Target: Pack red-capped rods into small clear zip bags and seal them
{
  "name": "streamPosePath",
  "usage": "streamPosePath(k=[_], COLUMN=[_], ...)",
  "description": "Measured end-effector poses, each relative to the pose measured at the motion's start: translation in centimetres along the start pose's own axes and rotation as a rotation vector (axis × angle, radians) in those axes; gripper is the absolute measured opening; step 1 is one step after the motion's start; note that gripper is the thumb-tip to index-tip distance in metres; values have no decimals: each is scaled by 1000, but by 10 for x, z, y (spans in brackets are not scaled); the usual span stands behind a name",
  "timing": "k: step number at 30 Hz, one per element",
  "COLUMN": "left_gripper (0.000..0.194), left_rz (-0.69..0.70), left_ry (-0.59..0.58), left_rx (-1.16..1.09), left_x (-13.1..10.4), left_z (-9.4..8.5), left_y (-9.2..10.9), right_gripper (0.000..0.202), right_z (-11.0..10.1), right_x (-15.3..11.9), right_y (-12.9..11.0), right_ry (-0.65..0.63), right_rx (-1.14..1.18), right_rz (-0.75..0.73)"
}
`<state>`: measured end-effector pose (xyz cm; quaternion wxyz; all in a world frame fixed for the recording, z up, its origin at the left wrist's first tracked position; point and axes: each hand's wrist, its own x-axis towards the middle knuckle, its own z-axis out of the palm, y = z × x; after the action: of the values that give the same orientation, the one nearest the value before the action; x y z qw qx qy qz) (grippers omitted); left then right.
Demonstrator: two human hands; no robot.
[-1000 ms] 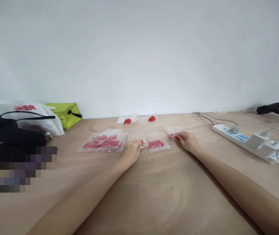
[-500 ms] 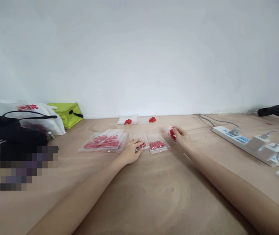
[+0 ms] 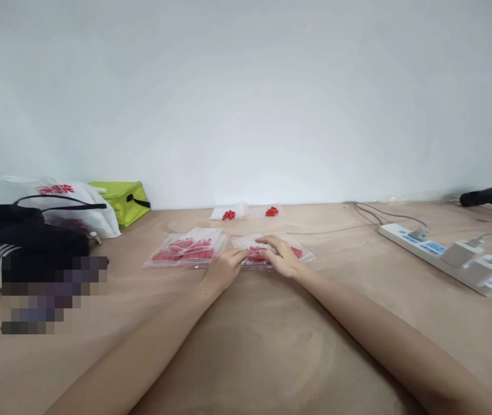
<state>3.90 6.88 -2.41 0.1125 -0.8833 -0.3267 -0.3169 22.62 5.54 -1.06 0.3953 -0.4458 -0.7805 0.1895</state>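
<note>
Now pressed flat on the tan wooden tabletop (image 3: 272, 334), near centre: a small clear plastic zip bag of red pieces (image 3: 260, 254), covered from 3 o'clock by the right hand (image 3: 281, 256), fingers spread loosely and laid on top, nothing pinched. Touched at its 9 o'clock edge by the left hand (image 3: 223, 267), fingertips curled down onto the plastic; whether anything is actually gripped there cannot be told. Just beside, at 9 o'clock: a larger pile of clear bags with red pieces (image 3: 185, 249). Farther out at 12 o'clock, near the white wall (image 3: 246, 98): two small bags holding a few red pieces (image 3: 250, 212). Well apart at 3 o'clock: a white power strip with plugged adapters and cables (image 3: 445, 256). Out at 9 o'clock: a lime-green pouch (image 3: 120, 200), a white plastic shopping bag (image 3: 71, 204), a black strapped bag (image 3: 25, 233).
</note>
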Motion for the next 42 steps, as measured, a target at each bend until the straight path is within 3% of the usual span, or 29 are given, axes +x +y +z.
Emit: streamPosePath(k=[3, 6, 8, 12, 19, 23, 27, 29, 33, 42], left_gripper=[28, 28, 28, 26, 18, 11, 8, 7, 7, 12], left_rz=[41, 51, 35, -86, -250, -481, -663, -692, -690, -396], left_ry=[-14, -23, -39, -59, -109, 16, 120, 146, 150, -151], left_rx=[23, 1, -22, -111, -274, -278, -214, -196, -197, -360], left_x=[-6, -9, -10, -5, 8, 9, 8, 7, 4, 7], left_z=[-3, -4, -3, -2, -3, -3, -3, -3, -3, -5], left_y=[-7, -10, -11, -6, 7, 8, 6, 6, 4, 13], right_gripper=[45, 43, 42, 40, 30, 28, 43, 37, 26, 22], right_z=[-11, -20, -26, -37, -49, -40, -12, 2, 6, -63], right_x=[-2, -6, -11, -23, -31, -30, -17, -8, 2, -36], right_y=[10, 20, 25, 34, 45, 27, -2, -12, -12, 31], right_ry=[-107, -301, -347, -325, -142, -74, -117, -154, -221, -203], right_rx=[-244, -431, -501, -596, -626, -592, -582, -637, -773, -863], right_rz=[32, 25, 50, 97, 112, -32, -185, -202, -220, -65])
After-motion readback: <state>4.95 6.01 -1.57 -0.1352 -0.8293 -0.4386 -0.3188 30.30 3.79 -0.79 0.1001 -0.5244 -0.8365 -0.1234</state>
